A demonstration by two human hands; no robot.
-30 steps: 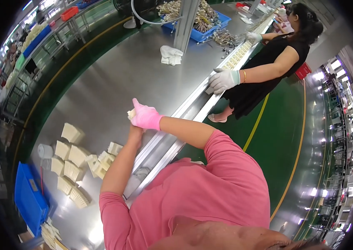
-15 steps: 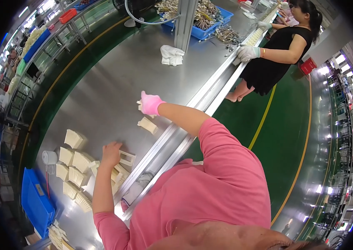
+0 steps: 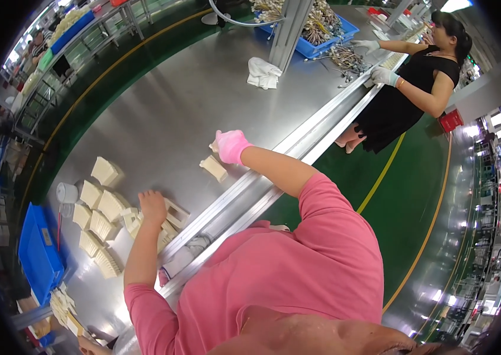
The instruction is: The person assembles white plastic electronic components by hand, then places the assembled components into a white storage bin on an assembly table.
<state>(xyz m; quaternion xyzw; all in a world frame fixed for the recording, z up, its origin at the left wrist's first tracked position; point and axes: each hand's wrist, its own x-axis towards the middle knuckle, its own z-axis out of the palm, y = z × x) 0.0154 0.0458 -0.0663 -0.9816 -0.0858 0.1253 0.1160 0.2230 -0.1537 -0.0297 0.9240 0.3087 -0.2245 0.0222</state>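
Note:
My right hand (image 3: 231, 146), in a pink glove, is closed round a small cream-coloured piece (image 3: 212, 146) that pokes out beyond the fingers. Just below it a short stack of cream plastic pieces (image 3: 214, 168) lies on the metal table. My bare left hand (image 3: 153, 207) is over the table with its fingers stretched out, seemingly holding nothing. Beside it, toward the rail, lies a cream rectangular frame-like piece (image 3: 176, 214). Several fanned stacks of thin cream pieces (image 3: 111, 205) stand to the left of that hand; its palm side is hidden.
An aluminium rail (image 3: 298, 148) runs along the table's near edge, with a cloth in its channel. Left are a white round container (image 3: 67, 192) and a blue tray (image 3: 40, 254). Farther off: a white cloth (image 3: 263, 73), a post, a blue wire bin (image 3: 327, 41), a gloved co-worker (image 3: 410, 77).
The view has shifted and turned slightly. My right hand has come closer to the short stack. My left hand has drawn slightly away from the frame-like piece. A co-worker's hand now reaches toward the wires.

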